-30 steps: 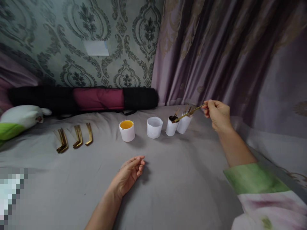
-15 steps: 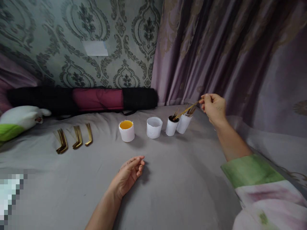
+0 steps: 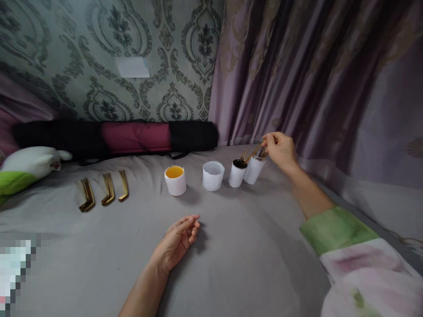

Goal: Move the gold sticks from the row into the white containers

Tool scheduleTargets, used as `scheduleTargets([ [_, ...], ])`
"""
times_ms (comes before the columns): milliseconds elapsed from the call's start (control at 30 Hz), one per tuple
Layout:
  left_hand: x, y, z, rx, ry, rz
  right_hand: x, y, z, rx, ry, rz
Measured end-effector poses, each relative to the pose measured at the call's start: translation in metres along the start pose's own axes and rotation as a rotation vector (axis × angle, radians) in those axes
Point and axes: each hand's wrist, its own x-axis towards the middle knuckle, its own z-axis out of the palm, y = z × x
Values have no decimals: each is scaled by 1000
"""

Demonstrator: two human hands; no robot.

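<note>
My right hand point(image 3: 280, 149) pinches the upper end of a thin gold-coloured straw point(image 3: 254, 152). The straw slants down to the left, its lower end at the mouth of a white cup with a dark inside point(image 3: 237, 175). Several thin stems stick up from that cup. Right beside it leans a taller white cup point(image 3: 254, 170) full of thin dark and gold sticks, close under my right fingers. My left hand point(image 3: 180, 242) rests palm up on the grey sheet, fingers loosely curled, with nothing in it.
On the grey sheet point(image 3: 139, 259) stand a translucent white cup point(image 3: 213, 178) and a white cup with a yellow inside point(image 3: 176, 182). Three bunches of bent gold straws point(image 3: 87, 196) lie at left, near a plush toy point(image 3: 29, 160). A black and maroon roll point(image 3: 135, 137) lies along the wall.
My right hand has moved left, toward the two cups, with the straw still in its fingers. The straw now slants more steeply. My left hand has stayed in place.
</note>
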Motion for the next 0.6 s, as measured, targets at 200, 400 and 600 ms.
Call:
scheduleTargets([
  [200, 0, 0, 0, 6, 7, -1, -2, 6, 10, -23, -56, -10],
  [400, 2, -1, 0, -2, 3, 1, -7, 9, 18, -36, -129, 8],
  [600, 3, -2, -2, 2, -11, -3, -10, 14, 27, -47, -158, 10],
])
